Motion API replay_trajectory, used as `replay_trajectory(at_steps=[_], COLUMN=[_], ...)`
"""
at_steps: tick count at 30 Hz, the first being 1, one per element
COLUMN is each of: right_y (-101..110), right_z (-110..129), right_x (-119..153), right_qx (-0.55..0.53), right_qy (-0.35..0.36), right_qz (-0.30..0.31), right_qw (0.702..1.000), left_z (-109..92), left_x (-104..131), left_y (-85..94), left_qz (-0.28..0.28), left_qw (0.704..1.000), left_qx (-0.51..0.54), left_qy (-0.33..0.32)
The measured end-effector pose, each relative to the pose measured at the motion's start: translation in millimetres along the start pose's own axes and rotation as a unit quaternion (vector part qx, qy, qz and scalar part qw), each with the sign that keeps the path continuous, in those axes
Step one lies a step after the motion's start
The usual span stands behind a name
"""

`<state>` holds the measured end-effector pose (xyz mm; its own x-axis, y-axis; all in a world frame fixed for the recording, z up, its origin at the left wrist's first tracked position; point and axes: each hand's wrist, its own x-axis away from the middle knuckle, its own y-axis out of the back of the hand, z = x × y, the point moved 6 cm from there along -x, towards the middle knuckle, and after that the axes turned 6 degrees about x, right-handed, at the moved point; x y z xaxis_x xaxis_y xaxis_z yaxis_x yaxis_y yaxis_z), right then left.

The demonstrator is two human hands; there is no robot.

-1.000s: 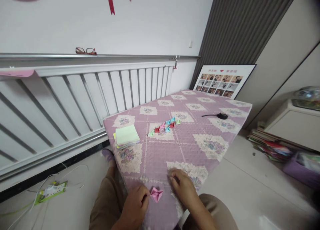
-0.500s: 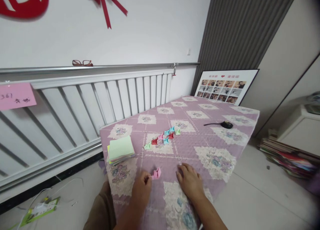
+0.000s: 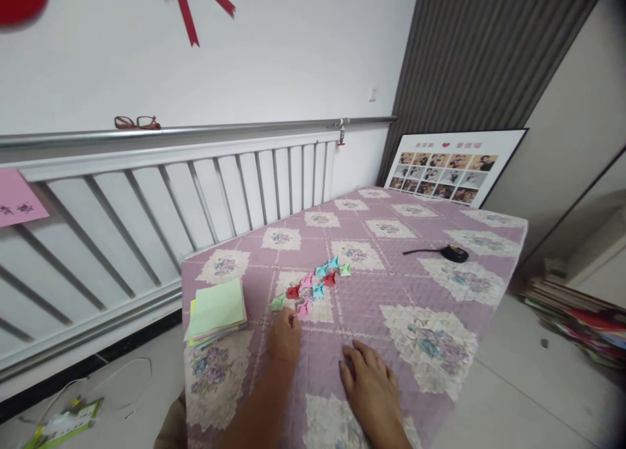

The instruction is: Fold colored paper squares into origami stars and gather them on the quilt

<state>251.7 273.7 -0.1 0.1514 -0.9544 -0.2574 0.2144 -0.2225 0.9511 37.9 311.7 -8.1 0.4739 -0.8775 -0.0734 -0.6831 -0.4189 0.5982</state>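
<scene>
A pink folded paper piece (image 3: pixel 304 308) is pinched at one corner by my left hand (image 3: pixel 284 335), close to the group of small origami pieces. In that group lie a green piece (image 3: pixel 277 302), a red piece (image 3: pixel 293 291), a pink piece (image 3: pixel 307 279) and several others in blue, red and green, set out in slanting rows. My right hand (image 3: pixel 368 382) rests palm down on the tablecloth with its fingers apart, holding nothing. Left of my left hand sits a stack of coloured paper squares (image 3: pixel 218 309), light green on top.
The table wears a purple floral cloth (image 3: pixel 364 315). A black object with a strap (image 3: pixel 454 253) lies on its right. A photo board (image 3: pixel 443 165) leans behind. Along the left runs a white radiator (image 3: pixel 215 195), with glasses (image 3: pixel 137 122) on the pipe above.
My left hand has moved forward with the pink paper piece, bringing it from the near part of the table up to the other origami pieces. My right hand stays on the cloth.
</scene>
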Motion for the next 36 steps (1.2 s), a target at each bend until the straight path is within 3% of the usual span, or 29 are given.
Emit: replay_trajectory(at_steps=[13,36], right_y=[-5,-7], right_z=[-4,-7], right_x=[0,0], right_qx=[-0.003,-0.010], right_qy=[0.010,0.019], right_qz=[-0.016,-0.018], right_qw=[1.000,1.000], left_z=[-5,-7], left_x=[-17,-19], left_y=[-10.6,-13.1], left_qz=[-0.006,0.001], left_qw=[0.998,0.993], left_qx=[-0.068,-0.111], left_qy=[0.019,0.040])
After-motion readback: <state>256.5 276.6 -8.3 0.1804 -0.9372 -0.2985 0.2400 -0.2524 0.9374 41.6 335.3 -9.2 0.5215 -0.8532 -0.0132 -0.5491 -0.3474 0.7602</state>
